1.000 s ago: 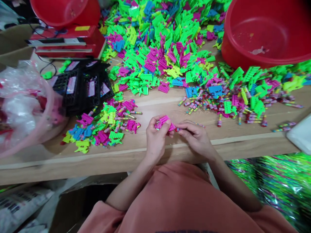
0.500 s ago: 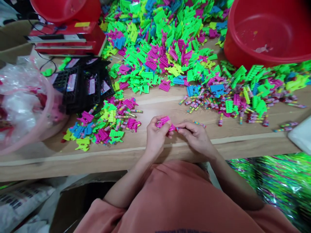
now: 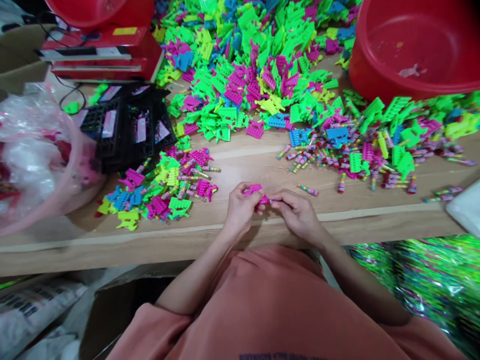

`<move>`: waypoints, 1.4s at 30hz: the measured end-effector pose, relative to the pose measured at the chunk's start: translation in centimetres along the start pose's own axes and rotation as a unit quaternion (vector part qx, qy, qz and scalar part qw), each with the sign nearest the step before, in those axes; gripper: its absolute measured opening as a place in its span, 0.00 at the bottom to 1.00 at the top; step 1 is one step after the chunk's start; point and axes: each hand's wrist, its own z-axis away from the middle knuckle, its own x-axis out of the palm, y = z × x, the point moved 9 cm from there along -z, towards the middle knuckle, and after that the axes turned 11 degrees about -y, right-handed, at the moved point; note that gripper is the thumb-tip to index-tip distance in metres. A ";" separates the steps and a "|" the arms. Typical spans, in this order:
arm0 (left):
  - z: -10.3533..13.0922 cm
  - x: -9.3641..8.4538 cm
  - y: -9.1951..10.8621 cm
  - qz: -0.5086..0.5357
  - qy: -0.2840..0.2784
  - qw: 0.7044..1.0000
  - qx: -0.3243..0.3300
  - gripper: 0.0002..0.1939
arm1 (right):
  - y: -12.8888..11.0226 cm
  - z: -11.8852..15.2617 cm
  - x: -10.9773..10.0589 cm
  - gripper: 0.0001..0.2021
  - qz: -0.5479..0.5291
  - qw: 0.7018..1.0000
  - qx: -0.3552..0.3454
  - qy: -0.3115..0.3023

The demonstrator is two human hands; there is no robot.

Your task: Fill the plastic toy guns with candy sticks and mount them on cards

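Observation:
My left hand (image 3: 241,205) is closed on a pink plastic piece (image 3: 253,189) above the front part of the wooden table. Close by on the right, my right hand (image 3: 298,212) pinches a small candy-coloured tube (image 3: 273,201), whose far end meets the pink piece. The fingers hide much of both. Behind my right hand another striped tube (image 3: 308,190) lies on the wood. To the left sits a small heap of coloured pieces with tubes (image 3: 170,175). A spread of loose tubes (image 3: 337,155) lies to the right, mixed with coloured pieces.
A large pile of green, pink, blue and yellow pieces (image 3: 243,75) covers the back. Red basin (image 3: 412,45) stands back right, red box (image 3: 101,55) back left. Black trays (image 3: 127,130) and a pink basket (image 3: 71,170) are left. The table's front edge (image 3: 150,255) runs before me.
My right hand has shifted slightly down and left, uncovering more of the tube lying behind it. The pink piece in my left hand has tilted a little.

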 end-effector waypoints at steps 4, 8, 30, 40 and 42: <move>0.3 0.0 0.3 -0.028 0.014 0.999 0.027 0.20 | 1.6 0.4 0.3 0.10 -0.046 0.997 0.059 0.011; 1.2 0.4 0.4 -0.029 -0.008 0.999 0.034 0.19 | 0.7 0.9 0.3 0.15 -0.018 0.999 0.045 -0.004; 3.9 -1.3 -5.1 0.015 -0.034 0.999 -0.022 0.21 | 0.6 4.3 4.3 0.22 -0.036 0.982 0.073 -0.168; 5.4 -1.2 -5.1 -0.017 -0.032 0.999 -0.016 0.23 | 0.1 4.0 3.8 0.16 -0.101 0.973 0.094 -0.186; 5.8 -1.1 -4.9 -0.028 -0.040 0.999 -0.012 0.23 | 0.9 4.3 4.0 0.15 -0.165 0.960 0.123 -0.192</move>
